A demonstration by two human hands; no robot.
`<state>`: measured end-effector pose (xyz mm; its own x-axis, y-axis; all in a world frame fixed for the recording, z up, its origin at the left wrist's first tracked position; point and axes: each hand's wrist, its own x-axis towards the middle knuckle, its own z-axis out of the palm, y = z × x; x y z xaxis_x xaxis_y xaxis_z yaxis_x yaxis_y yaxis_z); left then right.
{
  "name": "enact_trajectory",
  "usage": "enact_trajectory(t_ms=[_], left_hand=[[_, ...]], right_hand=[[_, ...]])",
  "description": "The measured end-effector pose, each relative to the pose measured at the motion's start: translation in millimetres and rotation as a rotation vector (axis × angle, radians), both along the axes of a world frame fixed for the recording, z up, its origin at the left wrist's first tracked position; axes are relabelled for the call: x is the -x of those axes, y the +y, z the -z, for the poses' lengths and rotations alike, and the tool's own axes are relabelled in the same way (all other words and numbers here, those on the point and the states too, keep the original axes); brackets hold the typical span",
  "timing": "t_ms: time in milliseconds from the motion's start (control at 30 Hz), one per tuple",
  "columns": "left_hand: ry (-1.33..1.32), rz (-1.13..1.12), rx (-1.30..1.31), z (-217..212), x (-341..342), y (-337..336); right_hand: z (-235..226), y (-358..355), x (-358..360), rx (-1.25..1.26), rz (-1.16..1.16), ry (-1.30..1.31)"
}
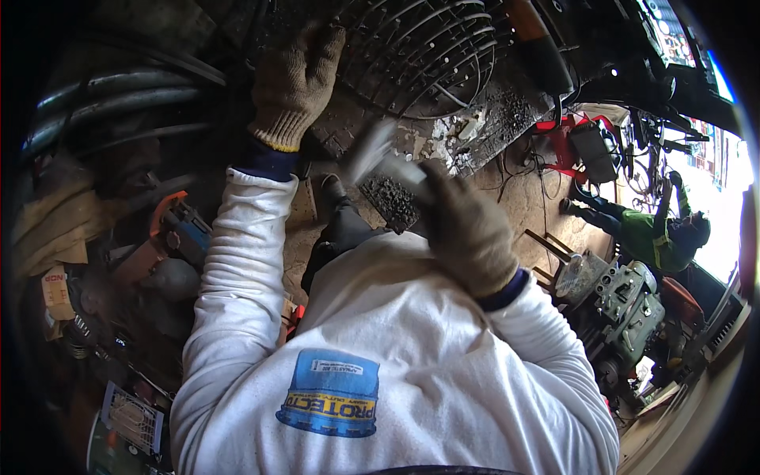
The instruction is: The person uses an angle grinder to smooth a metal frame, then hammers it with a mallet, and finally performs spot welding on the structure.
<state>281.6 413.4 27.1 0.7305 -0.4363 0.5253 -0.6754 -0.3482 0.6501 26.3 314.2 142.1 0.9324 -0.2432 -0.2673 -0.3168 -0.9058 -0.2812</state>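
Note:
My right hand (473, 233), in a brown knit work glove, is closed around the handle of a hammer (370, 152) in front of my chest. The hammer is smeared by motion, its head pointing left toward my other arm. Farther forward on the left, my gloved left hand (294, 89) has its fingers curled at the edge of the dark work surface; what they hold is hidden. To its right lies a round frame of curved metal rods (427, 55), apart from the hammer head.
Pale flakes (465, 131) and dark grit litter the worktop. An orange and black cylindrical tool (540, 47) lies at its right. Bent pipes (119, 91) are at the left, a green-grey machine (621, 305) at the right. Beyond it is a person in green (653, 237) near a red chair (560, 146).

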Motion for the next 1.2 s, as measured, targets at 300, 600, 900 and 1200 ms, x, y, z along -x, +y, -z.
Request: enact_trajectory(t_ms=[300, 600, 900, 1200], left_hand=[[0.002, 0.012, 0.046, -3.2, 0.7, -5.9], [-0.357, -0.019, -0.066, 8.8, -2.9, -1.6], [-0.418, 0.032, -0.040, 3.6, -7.3, -3.4], [-0.312, 0.035, -0.005, 7.1, -6.4, -5.3]], right_hand=[[-4.0, 6.2, 4.3, -0.028, -0.010, 0.007], [-2.5, -9.1, 6.0, -0.104, 0.150, 0.028], [-1.0, 2.0, -1.9, -0.188, 0.140, 0.060], [1.1, 3.3, -0.5, -0.369, 0.112, 0.219]])
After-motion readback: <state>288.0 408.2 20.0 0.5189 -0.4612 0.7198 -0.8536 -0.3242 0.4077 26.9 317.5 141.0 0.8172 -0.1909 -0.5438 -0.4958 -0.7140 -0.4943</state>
